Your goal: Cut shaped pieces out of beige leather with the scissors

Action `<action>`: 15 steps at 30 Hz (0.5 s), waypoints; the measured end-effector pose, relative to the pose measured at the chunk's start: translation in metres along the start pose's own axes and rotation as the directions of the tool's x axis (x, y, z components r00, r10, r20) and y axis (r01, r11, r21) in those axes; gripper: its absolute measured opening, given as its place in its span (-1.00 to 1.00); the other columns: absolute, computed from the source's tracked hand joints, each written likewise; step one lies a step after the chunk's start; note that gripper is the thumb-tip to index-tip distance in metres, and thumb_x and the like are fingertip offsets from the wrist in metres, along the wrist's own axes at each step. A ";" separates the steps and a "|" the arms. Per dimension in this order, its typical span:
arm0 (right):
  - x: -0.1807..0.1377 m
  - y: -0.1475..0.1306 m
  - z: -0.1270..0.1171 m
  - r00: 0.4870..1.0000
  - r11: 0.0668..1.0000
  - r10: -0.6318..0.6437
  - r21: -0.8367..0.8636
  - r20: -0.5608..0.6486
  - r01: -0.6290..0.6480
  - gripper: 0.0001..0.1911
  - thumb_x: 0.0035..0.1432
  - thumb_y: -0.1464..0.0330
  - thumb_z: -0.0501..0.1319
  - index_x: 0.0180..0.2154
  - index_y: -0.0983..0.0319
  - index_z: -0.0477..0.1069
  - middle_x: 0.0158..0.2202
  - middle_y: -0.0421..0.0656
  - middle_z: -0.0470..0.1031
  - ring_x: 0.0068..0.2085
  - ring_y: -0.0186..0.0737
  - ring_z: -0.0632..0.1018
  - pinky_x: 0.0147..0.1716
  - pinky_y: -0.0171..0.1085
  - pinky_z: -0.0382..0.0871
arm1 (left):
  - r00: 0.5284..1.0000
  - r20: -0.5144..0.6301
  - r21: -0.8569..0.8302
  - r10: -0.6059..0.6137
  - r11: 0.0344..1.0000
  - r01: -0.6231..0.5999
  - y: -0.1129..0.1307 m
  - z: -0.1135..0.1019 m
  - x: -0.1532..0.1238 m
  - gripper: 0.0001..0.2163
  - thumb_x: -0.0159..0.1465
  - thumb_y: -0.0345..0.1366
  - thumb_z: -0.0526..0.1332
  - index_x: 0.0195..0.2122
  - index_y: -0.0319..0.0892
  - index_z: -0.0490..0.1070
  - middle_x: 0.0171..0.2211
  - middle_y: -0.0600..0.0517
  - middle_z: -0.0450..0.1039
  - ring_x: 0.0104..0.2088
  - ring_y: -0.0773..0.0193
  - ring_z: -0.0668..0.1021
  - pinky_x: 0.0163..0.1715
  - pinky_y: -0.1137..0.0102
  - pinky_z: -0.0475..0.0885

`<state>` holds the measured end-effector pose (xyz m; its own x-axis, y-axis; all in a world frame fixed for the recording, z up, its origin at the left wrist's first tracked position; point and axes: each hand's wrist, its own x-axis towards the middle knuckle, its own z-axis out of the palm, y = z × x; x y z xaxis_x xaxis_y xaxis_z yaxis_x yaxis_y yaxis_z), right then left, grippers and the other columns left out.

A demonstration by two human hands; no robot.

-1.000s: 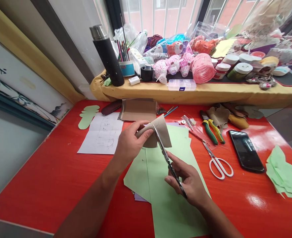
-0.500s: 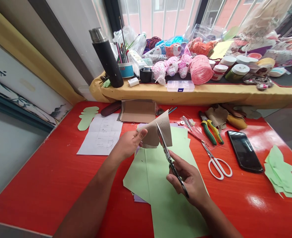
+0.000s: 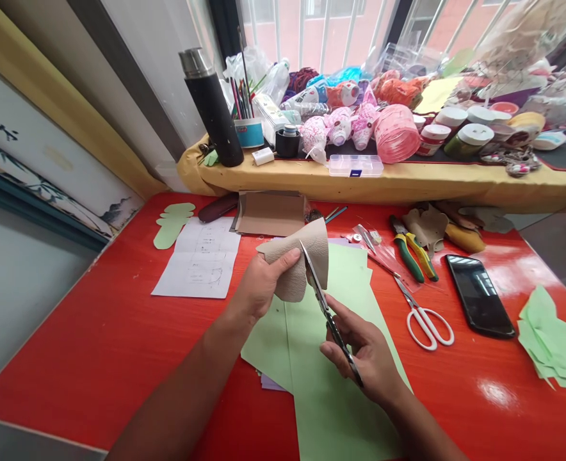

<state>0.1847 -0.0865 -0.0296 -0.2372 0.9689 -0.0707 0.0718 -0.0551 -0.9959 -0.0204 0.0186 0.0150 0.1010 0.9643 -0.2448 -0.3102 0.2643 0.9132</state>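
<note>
Scissors (image 3: 323, 303) gripped by right hand (image 3: 370, 356) point aslant forward-left across sheet (image 3: 290, 286) pinched in left hand (image 3: 264, 279)

Left hand (image 3: 258, 286) pinching beige textured piece (image 3: 292, 282), thumb on near face! Right hand (image 3: 360, 351) working dark-handled scissors (image 3: 322, 302), blades right at slit in piece. Green paper (image 3: 343, 397) below, on red surface (image 3: 95, 333). White-handled scissors (image 3: 418, 310) off to right, between paper and smartphone (image 3: 479, 296); pliers (image 3: 413, 250) just beyond.
</note>
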 end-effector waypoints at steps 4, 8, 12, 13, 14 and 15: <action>-0.001 0.000 0.002 0.999 0.998 0.023 0.053 -0.029 -0.021 -0.16 0.30 0.04 0.46 0.45 0.26 0.39 -0.50 -0.33 0.29 -0.57 -0.31 0.27 -0.59 -0.28 0.23 | 0.995 -0.091 -0.081 0.034 0.996 -0.041 -0.010 0.016 -0.005 -0.67 0.20 -0.06 0.53 -0.11 -0.15 0.70 -0.11 -0.05 0.73 -0.10 0.11 0.69 -0.09 0.32 0.55; -0.001 0.000 0.003 0.998 0.995 0.040 0.097 -0.045 -0.036 -0.13 0.26 0.00 0.48 0.45 0.24 0.39 -0.45 -0.29 0.34 -0.56 -0.31 0.29 -0.62 -0.30 0.25 | 0.991 -0.133 -0.142 0.033 0.988 -0.052 -0.018 0.025 -0.009 -0.67 0.19 -0.06 0.54 -0.14 -0.16 0.70 -0.16 -0.03 0.73 -0.16 0.14 0.69 -0.14 0.32 0.57; -0.001 0.000 0.003 0.999 0.993 0.034 0.110 -0.042 -0.029 -0.14 0.27 0.02 0.48 0.46 0.24 0.39 -0.45 -0.29 0.34 -0.57 -0.32 0.28 -0.62 -0.30 0.24 | 0.988 -0.140 -0.133 0.068 0.987 -0.087 -0.021 0.026 -0.011 -0.67 0.22 -0.08 0.54 -0.08 -0.15 0.70 -0.10 -0.03 0.73 -0.10 0.13 0.70 -0.09 0.32 0.58; -0.001 0.000 0.003 0.999 0.994 0.031 0.106 -0.042 -0.026 -0.14 0.28 0.03 0.48 0.46 0.25 0.39 -0.46 -0.30 0.33 -0.57 -0.32 0.28 -0.61 -0.30 0.23 | 0.987 -0.144 -0.127 0.075 0.987 -0.094 -0.022 0.026 -0.011 -0.66 0.23 -0.08 0.53 -0.06 -0.14 0.70 -0.09 -0.03 0.73 -0.08 0.12 0.70 -0.07 0.31 0.58; -0.001 0.000 0.003 0.999 0.995 0.027 0.099 -0.044 -0.023 -0.15 0.29 0.03 0.47 0.46 0.26 0.39 -0.47 -0.31 0.32 -0.57 -0.32 0.28 -0.60 -0.29 0.23 | 0.986 -0.146 -0.119 0.078 0.988 -0.096 -0.023 0.026 -0.011 -0.66 0.24 -0.08 0.52 -0.04 -0.14 0.70 -0.09 -0.03 0.73 -0.07 0.11 0.70 -0.06 0.30 0.59; -0.002 0.000 0.003 0.999 0.996 0.025 0.092 -0.046 -0.020 -0.16 0.30 0.04 0.47 0.45 0.28 0.39 -0.49 -0.32 0.31 -0.57 -0.31 0.27 -0.59 -0.29 0.22 | 0.986 -0.149 -0.110 0.078 0.989 -0.095 -0.024 0.026 -0.012 -0.67 0.26 -0.07 0.51 -0.05 -0.15 0.70 -0.10 -0.03 0.73 -0.08 0.11 0.70 -0.06 0.30 0.59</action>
<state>0.1823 -0.0886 -0.0293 -0.1901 0.9774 -0.0926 -0.0130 -0.0968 -0.9952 0.0105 0.0007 0.0045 -0.0652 0.9736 -0.2185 -0.4208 0.1717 0.8907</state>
